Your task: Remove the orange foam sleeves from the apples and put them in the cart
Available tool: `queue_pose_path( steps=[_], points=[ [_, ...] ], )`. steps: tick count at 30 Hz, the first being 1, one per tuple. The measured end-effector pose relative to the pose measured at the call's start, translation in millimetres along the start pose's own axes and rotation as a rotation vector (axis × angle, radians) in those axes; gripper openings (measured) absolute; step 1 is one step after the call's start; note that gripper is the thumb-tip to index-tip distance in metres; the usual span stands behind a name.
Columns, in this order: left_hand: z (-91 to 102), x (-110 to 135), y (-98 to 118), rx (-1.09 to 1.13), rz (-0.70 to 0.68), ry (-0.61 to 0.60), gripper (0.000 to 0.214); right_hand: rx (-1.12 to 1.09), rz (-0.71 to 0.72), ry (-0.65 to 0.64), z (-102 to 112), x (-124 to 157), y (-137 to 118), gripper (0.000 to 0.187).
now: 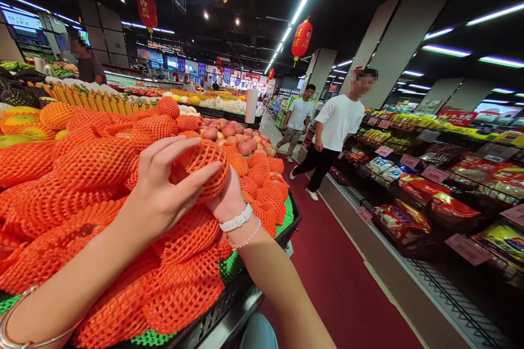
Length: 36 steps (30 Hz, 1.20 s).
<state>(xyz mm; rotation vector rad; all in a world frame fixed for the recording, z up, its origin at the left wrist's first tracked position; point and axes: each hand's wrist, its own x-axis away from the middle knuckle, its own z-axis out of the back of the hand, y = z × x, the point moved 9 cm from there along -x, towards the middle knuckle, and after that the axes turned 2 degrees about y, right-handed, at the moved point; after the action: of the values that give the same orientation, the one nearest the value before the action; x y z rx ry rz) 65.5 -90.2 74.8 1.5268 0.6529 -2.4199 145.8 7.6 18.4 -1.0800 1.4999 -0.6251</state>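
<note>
Both my hands hold one fruit wrapped in orange foam netting [207, 166] above a heap of the same netted fruit [82, 185]. My left hand [164, 188] lies over its near side, fingers spread and curved against the net. My right hand [225, 193] cups it from underneath, mostly hidden behind the fruit; a white band and a bead bracelet sit on that wrist. A silver bangle circles my left wrist at the bottom left.
The netted fruit fills a black display bin [262, 262] lined with green matting. Peaches [235, 136] lie behind. A red aisle [339, 272] runs on the right beside shelves of packaged goods [429, 196]. Two people in white shirts [333, 131] walk there; another person stands far left.
</note>
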Motion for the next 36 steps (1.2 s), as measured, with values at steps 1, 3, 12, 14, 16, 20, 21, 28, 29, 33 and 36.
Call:
queue_pose_path(
  steps=[1, 3, 12, 14, 16, 20, 21, 28, 29, 33, 36],
  points=[
    [-1.6, 0, -1, 0.032, 0.001, -0.013, 0.046, -0.104, -0.059, 0.022, 1, 0, 4, 0.051],
    [-7.7, 0, -9, 0.103, 0.042, -0.069, 0.063, -0.322, -0.158, 0.084, 4, 0, 10, 0.049],
    [-12.4, -29, -72, 0.024, 0.282, -0.243, 0.091, -0.515, 0.041, 0.187, 40, -6, -33, 0.056],
    [-12.7, -46, -90, -0.068, 0.305, -0.263, 0.087, -0.571, 0.126, 0.39, 73, -2, -40, 0.047],
    [-20.0, -62, -108, -0.132, 0.321, -0.288, 0.083, -0.575, 0.231, 0.585, 104, 6, -47, 0.035],
    [-63.5, -84, -147, -0.219, 0.361, -0.434, 0.082, -0.473, 0.356, 0.818, 134, 18, -54, 0.026],
    [-79.5, -85, -156, -0.242, 0.369, -0.499, 0.083, -0.444, 0.375, 0.843, 136, 19, -54, 0.025],
    [-176.2, -42, -217, -0.322, 0.556, -1.02, 0.09, -0.198, 0.479, 0.884, 136, 16, -57, 0.025],
    [-182.9, -31, -224, -0.299, 0.607, -1.072, 0.09, -0.203, 0.482, 0.873, 136, 15, -57, 0.025],
    [-191.4, 6, -250, -0.241, 0.765, -1.184, 0.068, -0.144, 0.499, 0.831, 128, 17, -65, 0.023],
    [-188.2, 19, -263, -0.238, 0.847, -1.153, 0.053, -0.054, 0.499, 0.814, 121, 20, -70, 0.021]
  ],
)
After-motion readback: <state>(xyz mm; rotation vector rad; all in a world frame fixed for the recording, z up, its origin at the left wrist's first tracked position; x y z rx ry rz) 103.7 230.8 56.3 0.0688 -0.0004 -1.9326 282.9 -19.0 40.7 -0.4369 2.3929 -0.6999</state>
